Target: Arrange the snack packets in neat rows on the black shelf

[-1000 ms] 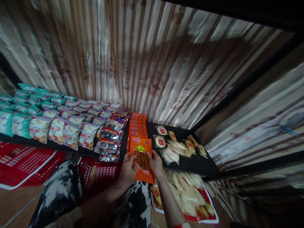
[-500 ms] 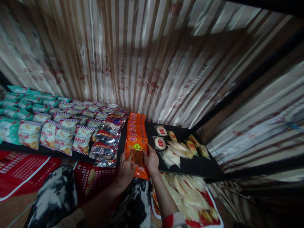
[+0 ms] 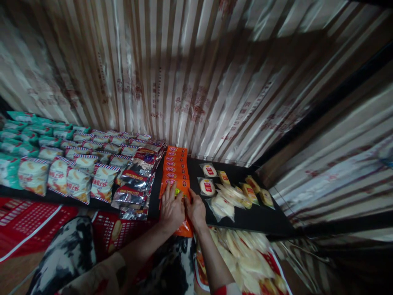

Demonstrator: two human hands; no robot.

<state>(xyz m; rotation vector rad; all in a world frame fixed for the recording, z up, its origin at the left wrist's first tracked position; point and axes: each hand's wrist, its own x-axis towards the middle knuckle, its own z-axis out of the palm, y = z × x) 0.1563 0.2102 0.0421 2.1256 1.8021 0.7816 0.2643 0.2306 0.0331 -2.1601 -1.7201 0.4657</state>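
An orange snack packet lies at the near end of a row of overlapping orange packets on the black shelf. My left hand rests on its front with the fingers stretched out flat, covering most of the picture. At the packet's right edge is my right hand, its fingers bent and closed on that side. Just left of the row stand silver and dark red packets, partly overlapping. Right of my right hand, clear-wrapped round pastries lie on the shelf.
Rows of white snack bags and green bags fill the shelf's left part. Red baskets stand below; another basket at lower right holds many wrapped pastries. A striped curtain hangs behind, with a dark frame bar at right.
My left hand has moved from the packet's left edge onto its front, and its fingers have flattened out. My right hand stays at the right edge. The view has shifted slightly.
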